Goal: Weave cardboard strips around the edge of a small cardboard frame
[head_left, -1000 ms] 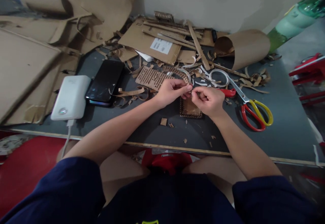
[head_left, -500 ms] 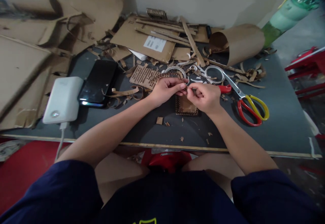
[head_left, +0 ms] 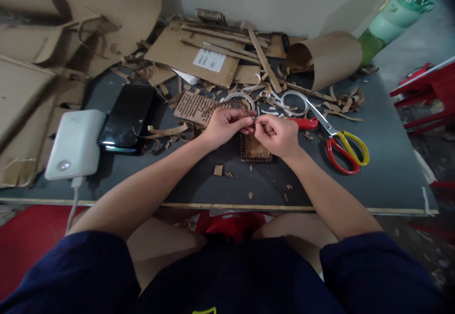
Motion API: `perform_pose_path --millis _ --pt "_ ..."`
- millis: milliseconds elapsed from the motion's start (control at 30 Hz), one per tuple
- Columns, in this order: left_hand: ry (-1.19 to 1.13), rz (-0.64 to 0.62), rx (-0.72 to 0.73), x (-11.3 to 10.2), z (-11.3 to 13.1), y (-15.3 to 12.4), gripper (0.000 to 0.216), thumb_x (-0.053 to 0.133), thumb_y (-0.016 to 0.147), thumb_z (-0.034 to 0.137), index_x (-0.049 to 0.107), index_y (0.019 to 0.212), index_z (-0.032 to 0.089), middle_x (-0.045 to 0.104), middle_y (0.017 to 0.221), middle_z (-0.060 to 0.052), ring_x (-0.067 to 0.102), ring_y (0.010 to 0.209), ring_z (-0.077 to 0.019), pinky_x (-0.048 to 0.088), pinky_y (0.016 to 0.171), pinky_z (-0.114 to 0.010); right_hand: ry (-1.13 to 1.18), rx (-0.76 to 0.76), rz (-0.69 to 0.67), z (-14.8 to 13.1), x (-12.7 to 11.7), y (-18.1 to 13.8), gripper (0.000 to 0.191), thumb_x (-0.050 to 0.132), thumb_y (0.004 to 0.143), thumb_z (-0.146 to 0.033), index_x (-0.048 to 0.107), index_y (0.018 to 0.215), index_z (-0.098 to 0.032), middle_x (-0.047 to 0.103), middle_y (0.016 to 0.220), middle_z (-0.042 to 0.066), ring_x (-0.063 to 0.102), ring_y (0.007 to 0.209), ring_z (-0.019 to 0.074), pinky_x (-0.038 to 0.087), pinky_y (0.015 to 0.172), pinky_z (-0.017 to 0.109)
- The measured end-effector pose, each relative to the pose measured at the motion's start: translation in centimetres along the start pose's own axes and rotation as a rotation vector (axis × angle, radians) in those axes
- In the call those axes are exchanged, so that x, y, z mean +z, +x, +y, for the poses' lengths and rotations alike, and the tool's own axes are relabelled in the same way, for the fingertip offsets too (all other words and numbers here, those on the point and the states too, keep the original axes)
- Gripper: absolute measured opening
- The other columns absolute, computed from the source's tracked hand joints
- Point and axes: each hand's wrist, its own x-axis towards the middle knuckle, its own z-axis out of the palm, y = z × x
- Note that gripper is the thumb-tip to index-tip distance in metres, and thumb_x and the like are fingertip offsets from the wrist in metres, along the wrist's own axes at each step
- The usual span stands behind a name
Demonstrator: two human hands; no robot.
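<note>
My left hand (head_left: 225,126) is closed in a pinch, thumb against fingertips, over the middle of the table. Right beside it, my right hand (head_left: 279,135) pinches too, its fingertips meeting those of the left. A small brown bit of cardboard seems to be between them, mostly hidden by the fingers. Under the hands lies a small cardboard tray (head_left: 256,150) with a rim of corrugated edging; its far part is covered. A slatted piece of corrugated cardboard (head_left: 194,106) lies just beyond my left hand. A red-handled tool (head_left: 305,123) sits beside my right hand, partly hidden.
Scissors (head_left: 332,131) with red and yellow handles lie at right. Tape rings (head_left: 294,103), a cardboard tube (head_left: 336,60) and a green bottle (head_left: 394,20) stand beyond. A phone (head_left: 128,117) and white power bank (head_left: 75,143) are at left. Cardboard sheets (head_left: 192,50) and scraps cover the back.
The whole view has shifted slightly, so the table's things appear further left. Both hands keep their pinch above the tray; my right fingers have loosened a little from a tighter curl.
</note>
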Motion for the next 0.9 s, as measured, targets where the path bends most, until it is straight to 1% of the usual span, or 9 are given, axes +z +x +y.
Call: perform_pose_path --millis 167,267,333,433,500,567,667,800,900 --pt "0.169 0.003 0.089 -0.1 -1.0 0.2 0.055 0.081 0.070 0.066 0.074 0.073 0.011 0.078 0.087 -0.010 0.068 0.059 -0.0111 0.058 0.052 -0.019 -0.002 0.104 0.015 -0.7 -0.5 0.1 0.018 0.060 0.084 -0.028 0.069 0.071 -0.019 0.050 0.046 -0.007 0.045 0.042 0.0071 0.039 0.048 0.022" --pt "0.364 0.041 0.211 -0.6 -1.6 0.2 0.047 0.073 0.083 0.060 0.077 0.082 0.013 0.079 0.085 -0.009 0.069 0.058 -0.0130 0.058 0.051 -0.021 0.005 0.148 0.021 -1.1 -0.6 0.2 0.016 0.062 0.083 -0.028 0.073 0.078 -0.018 0.054 0.048 -0.006 0.050 0.043 0.0078 0.043 0.049 0.021" --pt "0.607 0.052 0.353 -0.9 -1.8 0.1 0.035 0.068 0.091 0.048 0.078 0.089 0.015 0.079 0.084 -0.007 0.074 0.067 -0.0160 0.059 0.058 -0.023 0.002 0.124 0.044 -1.3 -0.7 0.3 0.016 0.062 0.085 -0.027 0.075 0.083 -0.018 0.053 0.048 -0.006 0.051 0.043 0.0081 0.044 0.049 0.021" --pt "0.933 0.015 0.674 -1.1 -1.6 -0.3 0.021 0.061 0.096 0.029 0.077 0.097 0.015 0.080 0.089 -0.007 0.077 0.081 -0.0178 0.060 0.068 -0.022 -0.010 0.035 0.081 -1.6 -1.0 0.4 0.016 0.064 0.087 -0.031 0.074 0.081 -0.019 0.054 0.047 -0.006 0.051 0.043 0.0088 0.044 0.048 0.022" --pt "0.962 0.006 0.866 -0.9 -1.3 -0.4 0.024 0.054 0.098 0.024 0.074 0.102 0.012 0.079 0.095 -0.009 0.078 0.084 -0.0167 0.060 0.071 -0.022 -0.005 -0.022 0.084 -1.7 -1.2 0.4 0.012 0.066 0.086 -0.028 0.071 0.080 -0.019 0.058 0.050 -0.005 0.053 0.044 0.0094 0.046 0.048 0.022" --pt "0.943 0.013 0.966 -0.8 -1.1 -0.3 0.026 0.049 0.101 0.024 0.071 0.106 0.011 0.079 0.098 -0.011 0.077 0.087 -0.0168 0.061 0.075 -0.024 0.042 -0.040 0.084 -1.7 -1.3 0.4 0.008 0.065 0.085 -0.023 0.072 0.085 -0.018 0.069 0.060 -0.001 0.061 0.051 0.0113 0.050 0.053 0.023" --pt "0.957 0.005 1.015 -0.9 -1.1 0.0 0.028 0.045 0.104 0.028 0.067 0.110 0.012 0.077 0.099 -0.011 0.075 0.090 -0.0186 0.060 0.079 -0.030 0.111 0.021 0.090 -1.7 -1.1 0.4 0.011 0.062 0.084 -0.022 0.070 0.089 -0.018 0.077 0.078 0.005 0.069 0.065 0.0151 0.055 0.062 0.026" --pt "1.028 0.046 1.028 -1.2 -1.2 0.1 0.028 0.045 0.105 0.030 0.065 0.112 0.011 0.076 0.095 -0.011 0.073 0.084 -0.0188 0.056 0.072 -0.031 0.114 0.132 0.100 -1.6 -0.7 0.5 0.014 0.061 0.087 -0.025 0.063 0.073 -0.021 0.066 0.062 -0.002 0.058 0.053 0.0105 0.049 0.054 0.024" --pt "1.146 0.058 1.016 -1.1 -1.1 -0.1 0.033 0.040 0.106 0.031 0.066 0.109 0.010 0.075 0.090 -0.011 0.071 0.080 -0.0196 0.054 0.068 -0.031 0.204 0.229 0.068 -1.5 -0.5 0.5 0.015 0.063 0.086 -0.025 0.063 0.072 -0.020 0.064 0.061 -0.003 0.056 0.051 0.0088 0.046 0.051 0.022"
